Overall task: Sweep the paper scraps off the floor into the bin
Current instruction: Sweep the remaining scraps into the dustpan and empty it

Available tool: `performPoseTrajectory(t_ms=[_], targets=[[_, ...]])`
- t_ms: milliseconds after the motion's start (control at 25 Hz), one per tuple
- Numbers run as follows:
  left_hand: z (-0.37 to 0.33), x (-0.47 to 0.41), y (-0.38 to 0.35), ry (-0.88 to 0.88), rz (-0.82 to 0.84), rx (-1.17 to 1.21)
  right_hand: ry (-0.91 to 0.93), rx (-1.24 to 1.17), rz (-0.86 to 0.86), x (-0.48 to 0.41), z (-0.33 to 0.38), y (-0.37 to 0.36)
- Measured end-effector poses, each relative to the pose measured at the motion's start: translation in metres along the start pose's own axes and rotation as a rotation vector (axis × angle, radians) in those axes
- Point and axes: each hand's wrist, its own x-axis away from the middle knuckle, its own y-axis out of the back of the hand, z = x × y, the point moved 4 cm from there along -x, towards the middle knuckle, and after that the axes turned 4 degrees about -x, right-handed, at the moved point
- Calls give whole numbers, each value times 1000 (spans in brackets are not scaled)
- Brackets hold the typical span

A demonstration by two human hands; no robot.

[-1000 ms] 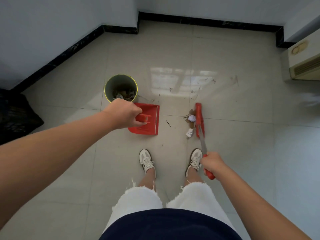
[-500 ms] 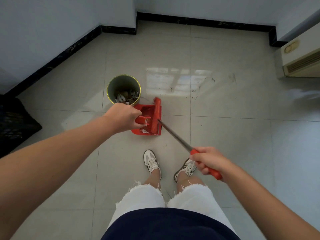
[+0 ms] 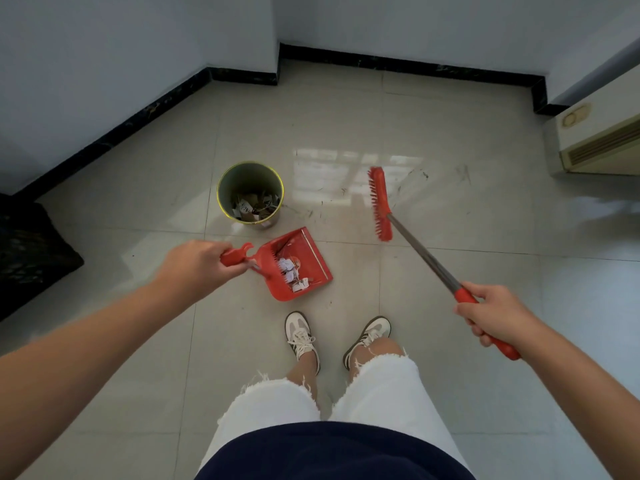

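Right hand [image 3: 498,315] is wrapped round the broom [image 3: 420,252] handle, long axis running up-left, bristles facing left, just right of the bin. Left hand [image 3: 194,268] grips the dustpan [image 3: 304,258] handle, mouth pointing right, paper scraps [image 3: 292,275] inside. Bin [image 3: 250,195] sits just beyond it.

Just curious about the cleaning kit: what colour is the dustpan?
Red, the dustpan matching the broom head. The head view, the only one, shows it.
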Motion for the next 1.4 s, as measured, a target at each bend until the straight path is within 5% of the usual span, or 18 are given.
performPoseTrajectory(t_ms=[480,720,960,1200,1400], targets=[[-105,-71,38,66,-74,108,96,455,-370,-215,49,119],[-151,-133,24,-30,-121,-76,-70,315,-123,-311,79,105],[-155,-142,32,-97,-111,-122,18,687,69,-237,-4,29],[-113,-104,48,-106,-82,-83,97,799,289,-101,-70,-36],[-59,-51,46,-98,-54,-112,150,757,197,-69,-60,3]])
